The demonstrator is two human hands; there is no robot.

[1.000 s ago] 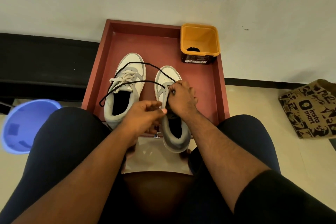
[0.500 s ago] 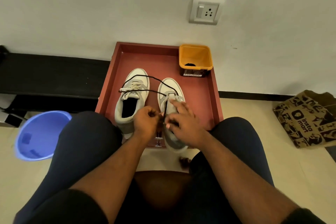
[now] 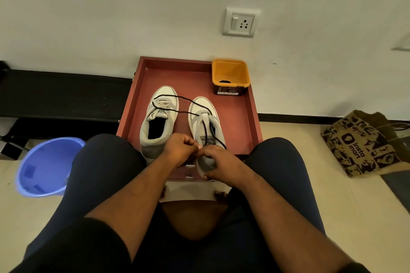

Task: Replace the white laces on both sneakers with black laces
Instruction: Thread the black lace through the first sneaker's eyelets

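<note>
Seated view: left hand (image 3: 180, 150) curls to pinch the thin black lace (image 3: 207, 131) while right hand (image 3: 218, 162) grips the near end of the right white-and-grey sneaker (image 3: 205, 124) on the maroon tray (image 3: 248, 117); even out both lace ends before crossing.

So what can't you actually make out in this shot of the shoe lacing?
- Head view: where the black lace ends; the left hand and right hand cover it.
- Heel of the right sneaker: hidden under both hands.
- Dark thing in the orange tub: too small to identify.
- Print on the tub's label: too small to read.
- Inside the left sneaker: only shadow.
</note>
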